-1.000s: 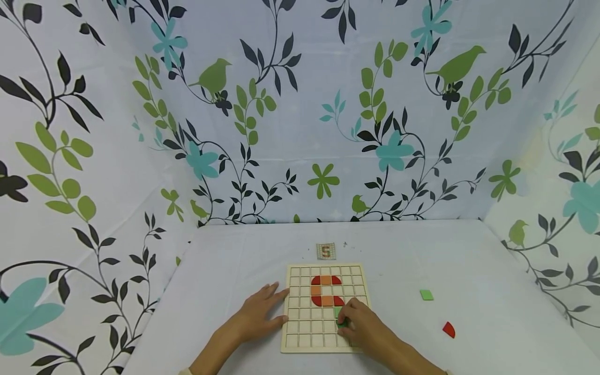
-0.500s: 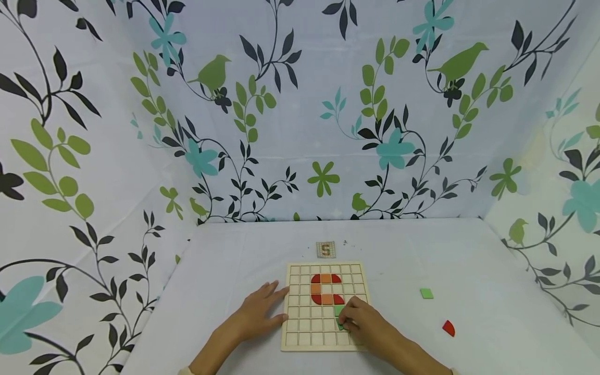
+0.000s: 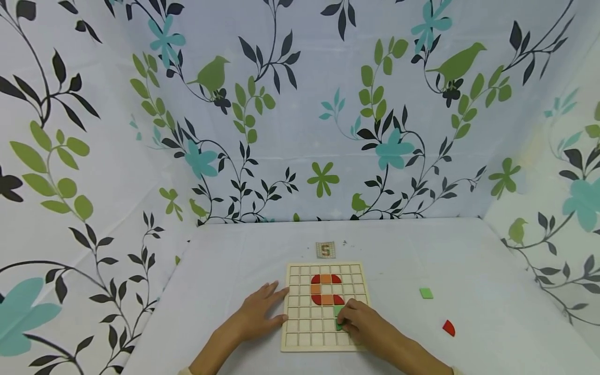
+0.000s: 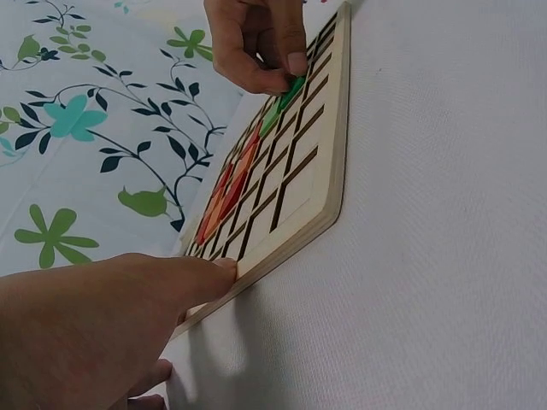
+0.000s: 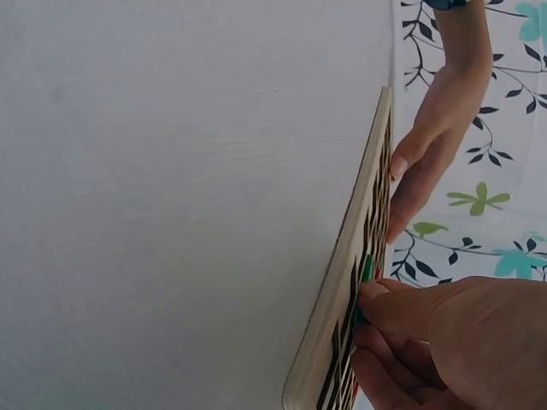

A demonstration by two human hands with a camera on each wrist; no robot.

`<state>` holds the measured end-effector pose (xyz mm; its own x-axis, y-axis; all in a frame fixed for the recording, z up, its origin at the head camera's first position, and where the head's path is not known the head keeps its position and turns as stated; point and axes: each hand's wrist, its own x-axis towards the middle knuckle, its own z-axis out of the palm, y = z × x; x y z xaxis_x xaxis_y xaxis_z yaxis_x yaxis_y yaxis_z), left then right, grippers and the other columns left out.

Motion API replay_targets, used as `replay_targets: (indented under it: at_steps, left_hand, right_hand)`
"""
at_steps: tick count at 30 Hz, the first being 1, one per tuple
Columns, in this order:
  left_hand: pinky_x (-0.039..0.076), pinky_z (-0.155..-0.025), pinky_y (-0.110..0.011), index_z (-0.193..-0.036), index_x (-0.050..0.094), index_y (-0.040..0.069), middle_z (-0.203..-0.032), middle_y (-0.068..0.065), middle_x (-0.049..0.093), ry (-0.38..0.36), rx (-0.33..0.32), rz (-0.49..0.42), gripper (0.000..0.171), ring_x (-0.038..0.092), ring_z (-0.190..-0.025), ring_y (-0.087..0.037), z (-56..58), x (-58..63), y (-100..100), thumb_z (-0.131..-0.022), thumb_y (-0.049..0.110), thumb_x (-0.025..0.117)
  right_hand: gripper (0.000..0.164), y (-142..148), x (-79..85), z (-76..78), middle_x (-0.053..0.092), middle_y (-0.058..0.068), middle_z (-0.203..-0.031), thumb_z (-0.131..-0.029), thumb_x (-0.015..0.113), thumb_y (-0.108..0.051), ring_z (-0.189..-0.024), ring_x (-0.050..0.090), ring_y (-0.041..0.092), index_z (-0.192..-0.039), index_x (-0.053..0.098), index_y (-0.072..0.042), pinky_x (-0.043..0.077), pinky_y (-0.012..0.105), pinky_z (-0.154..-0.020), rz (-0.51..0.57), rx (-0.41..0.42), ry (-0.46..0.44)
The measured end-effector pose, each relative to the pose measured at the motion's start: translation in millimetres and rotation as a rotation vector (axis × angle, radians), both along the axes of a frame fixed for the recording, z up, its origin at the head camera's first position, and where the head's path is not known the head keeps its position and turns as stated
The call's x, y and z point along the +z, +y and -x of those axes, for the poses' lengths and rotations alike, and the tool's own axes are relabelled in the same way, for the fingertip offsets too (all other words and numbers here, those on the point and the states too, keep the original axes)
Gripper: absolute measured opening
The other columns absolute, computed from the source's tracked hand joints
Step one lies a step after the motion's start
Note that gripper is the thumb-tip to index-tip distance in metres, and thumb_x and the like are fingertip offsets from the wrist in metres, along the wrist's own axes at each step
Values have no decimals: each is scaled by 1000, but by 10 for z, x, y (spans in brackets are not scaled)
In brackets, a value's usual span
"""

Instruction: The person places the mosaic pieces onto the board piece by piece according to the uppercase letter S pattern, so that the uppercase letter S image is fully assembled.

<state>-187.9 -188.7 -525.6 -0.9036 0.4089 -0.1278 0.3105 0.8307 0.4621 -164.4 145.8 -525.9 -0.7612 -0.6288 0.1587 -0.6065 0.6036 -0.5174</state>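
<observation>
A wooden grid board (image 3: 304,341) lies on the white cloth. Red and orange pieces (image 3: 326,299) form a C-like shape in its upper cells, and a light green square (image 3: 338,310) sits just below them. My right hand (image 3: 367,325) pinches a darker green piece (image 4: 293,90) at the cell beneath that square; fingers partly cover the piece. At the board's left edge, my left hand (image 3: 260,314) rests with extended fingers, its thumb (image 4: 224,266) touching the rim in the left wrist view.
To the right on the cloth lie a loose green square (image 3: 426,293) and a red quarter-round piece (image 3: 448,328). A small card with an S-like figure (image 3: 325,250) lies beyond the board. Patterned fabric (image 3: 281,130) hangs behind and at both sides.
The right hand's fingers have shifted slightly over the darker green piece, which shows at the same cell. The left hand has stayed at the board's edge.
</observation>
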Motion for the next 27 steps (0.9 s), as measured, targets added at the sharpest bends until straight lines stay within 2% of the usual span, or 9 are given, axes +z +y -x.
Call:
replay_targets:
  at_steps: [10, 15, 18, 21, 24, 27]
  left_hand:
    - [29, -118, -75, -161, 47, 22, -170, -18, 34, 2, 8, 12, 70, 30, -157, -45, 10, 4, 2, -100, 54, 66]
    - [29, -118, -75, -160, 47, 21, -169, -19, 35, 2, 2, 7, 71, 30, -156, -47, 1, 11, 9, -100, 53, 67]
    - [29, -118, -75, -160, 47, 20, -169, -19, 35, 2, 3, 10, 71, 30, -156, -47, -6, 13, 17, -100, 52, 67]
    - [29, -119, -75, -160, 47, 21, -170, -18, 35, 0, 5, 15, 70, 30, -157, -46, -8, 11, 20, -100, 53, 66]
    - [29, -119, -74, -160, 47, 21, -170, -18, 35, 5, 2, 14, 70, 30, -157, -46, -6, 14, 18, -101, 52, 66]
    - [29, -119, -74, -161, 47, 21, -169, -19, 35, 13, -4, 16, 70, 30, -156, -47, -9, 30, 12, -101, 52, 66]
  right_hand:
    - [13, -20, -18, -26, 60, -9, -104, -96, 76, -4, -101, 61, 5, -103, 74, -14, 58, 20, -85, -12, -25, 63]
    - [12, 74, 2, 10, 60, -9, -106, -96, 77, -6, -101, 62, 7, -104, 75, -14, 60, 28, -89, -13, -84, -7]
    - [14, 231, 28, 64, 61, -10, -108, -96, 75, -7, -101, 62, 9, -108, 74, -14, 59, 33, -90, 10, -170, -84]
    - [19, 468, 67, 130, 64, -7, -110, -95, 75, -7, -103, 65, 15, -113, 73, -14, 60, 37, -92, 54, -266, -117]
    - [26, 758, 97, 199, 66, -3, -115, -95, 78, -8, -108, 67, 20, -119, 71, -13, 60, 40, -94, 85, -357, -99]
    - [35, 1063, 108, 265, 68, 6, -121, -93, 80, -8, -112, 67, 27, -127, 69, -6, 59, 44, -97, 110, -407, -65]
